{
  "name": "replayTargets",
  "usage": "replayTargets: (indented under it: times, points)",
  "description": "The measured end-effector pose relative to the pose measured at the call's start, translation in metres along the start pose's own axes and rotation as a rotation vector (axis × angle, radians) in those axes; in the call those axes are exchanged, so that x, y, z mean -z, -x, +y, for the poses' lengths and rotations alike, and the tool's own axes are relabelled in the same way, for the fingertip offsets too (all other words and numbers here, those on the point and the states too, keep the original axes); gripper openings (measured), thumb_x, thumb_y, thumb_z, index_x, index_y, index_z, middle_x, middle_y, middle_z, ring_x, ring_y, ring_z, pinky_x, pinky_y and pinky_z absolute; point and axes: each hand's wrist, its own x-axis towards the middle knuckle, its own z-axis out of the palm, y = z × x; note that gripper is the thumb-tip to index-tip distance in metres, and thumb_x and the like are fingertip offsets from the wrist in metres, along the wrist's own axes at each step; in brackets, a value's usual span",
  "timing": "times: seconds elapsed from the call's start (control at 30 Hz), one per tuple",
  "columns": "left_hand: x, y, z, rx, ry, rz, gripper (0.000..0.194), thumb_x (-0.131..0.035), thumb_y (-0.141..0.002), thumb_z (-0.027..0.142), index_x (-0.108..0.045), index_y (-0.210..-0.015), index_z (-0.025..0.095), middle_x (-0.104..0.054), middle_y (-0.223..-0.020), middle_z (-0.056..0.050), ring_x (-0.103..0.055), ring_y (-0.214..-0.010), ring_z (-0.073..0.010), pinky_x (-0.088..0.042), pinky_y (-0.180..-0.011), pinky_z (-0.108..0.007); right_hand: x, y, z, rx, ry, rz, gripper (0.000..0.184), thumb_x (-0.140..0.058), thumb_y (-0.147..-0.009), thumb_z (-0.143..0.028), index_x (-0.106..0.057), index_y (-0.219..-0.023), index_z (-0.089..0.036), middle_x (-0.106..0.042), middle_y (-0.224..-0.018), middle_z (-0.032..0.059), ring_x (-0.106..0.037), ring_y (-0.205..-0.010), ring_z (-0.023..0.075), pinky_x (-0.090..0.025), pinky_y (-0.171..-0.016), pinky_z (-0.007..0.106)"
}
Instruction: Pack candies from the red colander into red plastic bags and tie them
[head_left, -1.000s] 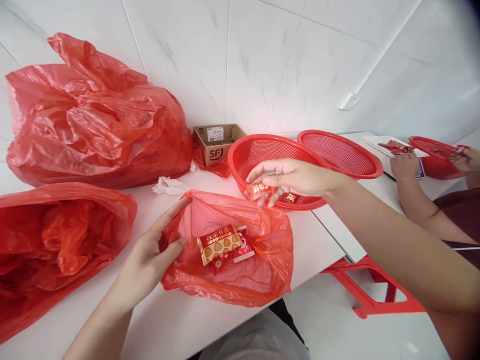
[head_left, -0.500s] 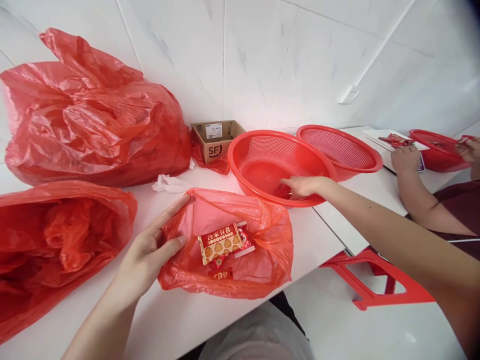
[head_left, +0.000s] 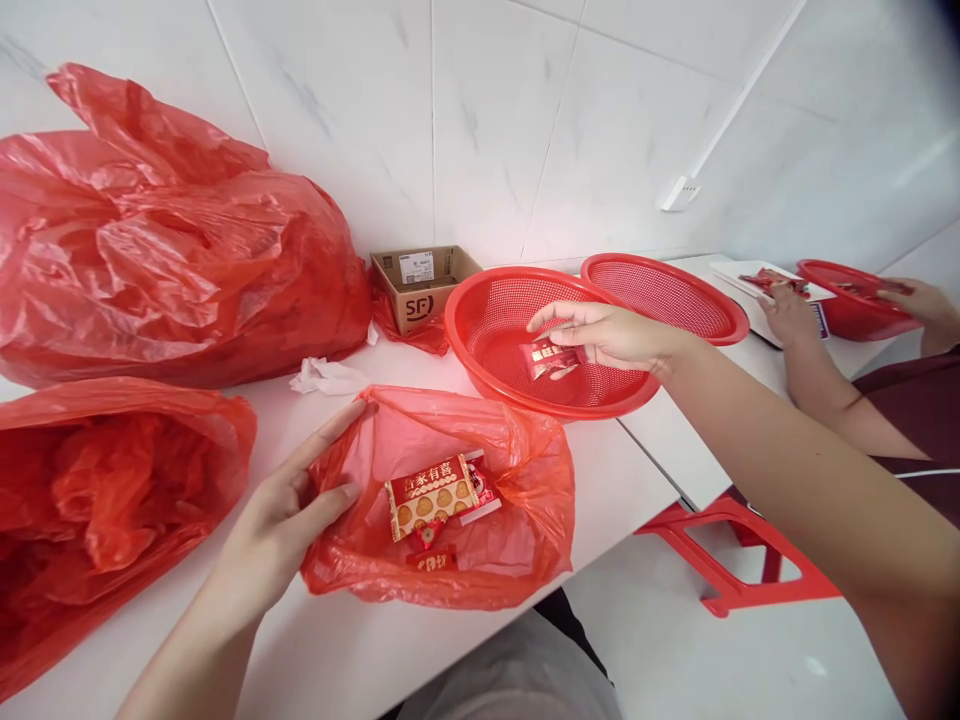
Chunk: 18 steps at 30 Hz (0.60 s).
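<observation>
My left hand [head_left: 300, 510] grips the left rim of a red plastic bag [head_left: 536, 535], thumb inside and fingers outside, so its mouth gapes open. Inside lie a cookie packet [head_left: 431, 495] with heart-shaped biscuits printed on it and several smaller red-wrapped pieces, partly hidden beneath it. Over the near red basket [head_left: 480, 355], my right hand [head_left: 611, 335] is closed on a small red snack packet [head_left: 551, 357]. The packet hangs above the basket's bottom, with its right end covered by my fingers.
A second red basket [head_left: 667, 290] stands behind, to the right. On the left are a big stuffed red bag [head_left: 187, 260] and an open red bag [head_left: 127, 480]. A cardboard box [head_left: 424, 300] sits by the wall. At far right are a co-worker's hands [head_left: 787, 312] and a red stool [head_left: 739, 560].
My right hand has risen from the bottom of the near basket, bringing up the red snack packet. My left hand keeps its hold on the bag. The view has shifted slightly.
</observation>
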Motion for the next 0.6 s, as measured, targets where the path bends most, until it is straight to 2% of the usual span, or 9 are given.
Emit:
replayTargets:
  times: [0.07,0.17,0.27,0.37,0.47,0.53,0.6]
  points:
    - [-0.001,0.000,0.000,0.025,0.027,0.021,0.071,-0.068,-0.086,0.036,-0.038,-0.150,0.035,-0.039,-0.158,-0.003,-0.057,-0.127,-0.0309,-0.055,-0.097,-0.033,-0.011,0.004,-0.010,0.012,-0.071,-0.048,0.020,-0.060,-0.090,-0.021,-0.059,-0.110,-0.020,-0.069,-0.091,0.0035,-0.069,-0.081,0.0145,-0.057,-0.075,0.029]
    - [0.000,0.000,-0.002,0.010,0.050,0.019,0.072,-0.070,-0.084,0.036,-0.040,-0.150,0.035,-0.046,-0.154,-0.005,-0.062,-0.121,-0.0319,-0.059,-0.090,-0.034,-0.027,0.008,-0.020,0.013,-0.121,-0.126,0.021,-0.060,-0.092,-0.021,-0.059,-0.113,-0.019,-0.069,-0.099,0.0057,-0.069,-0.085,0.0150,-0.058,-0.075,0.029]
    - [0.002,-0.001,-0.004,0.013,0.075,0.003,0.074,-0.071,-0.083,0.035,-0.039,-0.150,0.035,-0.047,-0.153,-0.007,-0.068,-0.111,-0.0315,-0.061,-0.084,-0.036,-0.042,0.010,-0.024,0.008,-0.089,-0.196,0.025,-0.062,-0.091,-0.023,-0.058,-0.116,-0.019,-0.068,-0.109,0.0071,-0.069,-0.087,0.0149,-0.058,-0.077,0.031]
    - [0.002,-0.001,-0.004,-0.003,0.069,0.016,0.071,-0.071,-0.084,0.034,-0.041,-0.148,0.035,-0.045,-0.155,-0.007,-0.068,-0.112,-0.0307,-0.061,-0.086,-0.035,-0.066,0.012,-0.021,0.056,0.052,-0.199,0.036,-0.067,-0.086,-0.019,-0.055,-0.121,-0.022,-0.065,-0.121,0.0066,-0.069,-0.092,0.0145,-0.057,-0.084,0.032]
    - [0.001,-0.001,-0.003,-0.035,0.065,0.015,0.069,-0.071,-0.084,0.033,-0.044,-0.147,0.035,-0.044,-0.155,-0.007,-0.066,-0.115,-0.0303,-0.060,-0.087,-0.033,-0.100,0.017,-0.009,0.195,0.249,-0.169,0.039,-0.059,-0.087,-0.011,-0.056,-0.124,-0.025,-0.064,-0.127,0.0045,-0.065,-0.109,0.0160,-0.053,-0.094,0.032]
    - [0.001,-0.001,-0.004,-0.047,0.055,0.013,0.067,-0.070,-0.084,0.033,-0.045,-0.146,0.035,-0.044,-0.156,-0.006,-0.066,-0.114,-0.0287,-0.060,-0.086,-0.029,-0.121,0.021,-0.001,0.249,0.422,-0.221,0.042,-0.056,-0.087,-0.009,-0.059,-0.125,-0.026,-0.064,-0.131,0.0030,-0.060,-0.120,0.0177,-0.050,-0.100,0.035]
    - [0.002,-0.001,-0.005,-0.043,0.041,0.017,0.067,-0.070,-0.084,0.032,-0.045,-0.146,0.036,-0.044,-0.155,-0.005,-0.069,-0.109,-0.0266,-0.060,-0.082,-0.027,-0.129,0.023,0.002,0.238,0.550,-0.291,0.040,-0.058,-0.087,-0.012,-0.062,-0.124,-0.027,-0.063,-0.134,0.0021,-0.059,-0.123,0.0195,-0.047,-0.103,0.036]
